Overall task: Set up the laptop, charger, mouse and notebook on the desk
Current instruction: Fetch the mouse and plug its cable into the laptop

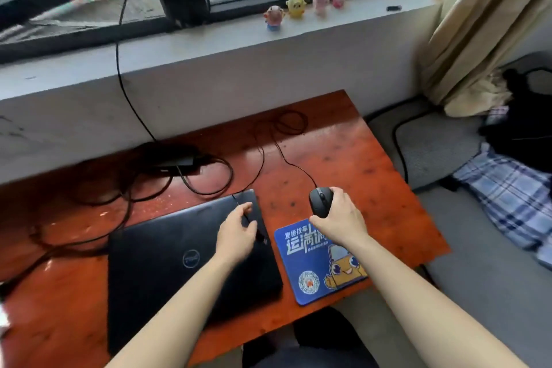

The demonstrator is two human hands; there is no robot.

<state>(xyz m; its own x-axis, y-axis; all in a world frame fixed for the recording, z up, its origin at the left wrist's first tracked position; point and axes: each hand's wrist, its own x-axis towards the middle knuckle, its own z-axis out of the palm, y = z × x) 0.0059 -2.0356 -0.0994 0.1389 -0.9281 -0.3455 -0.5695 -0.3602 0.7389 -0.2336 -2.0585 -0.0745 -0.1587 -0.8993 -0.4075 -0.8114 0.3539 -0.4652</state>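
Note:
A closed black laptop [167,260] lies on the red-brown desk [358,164]. My left hand [237,233] hovers over its far right corner, fingers pinched on a thin black cable [260,234] that runs across the lid. My right hand [340,218] grips a black wired mouse [320,201] just past the far edge of a blue mouse pad [316,266]. The mouse cord [277,143] loops toward the back of the desk. A black charger brick [176,162] with tangled cables sits at the back left. No notebook is visible.
A grey window ledge [209,48] with several small toy figures [295,6] runs behind the desk. A beige curtain [484,24] hangs at the right above a grey cushion [433,146], plaid cloth [507,188] and a dark bag [528,119]. A cable hangs from the window.

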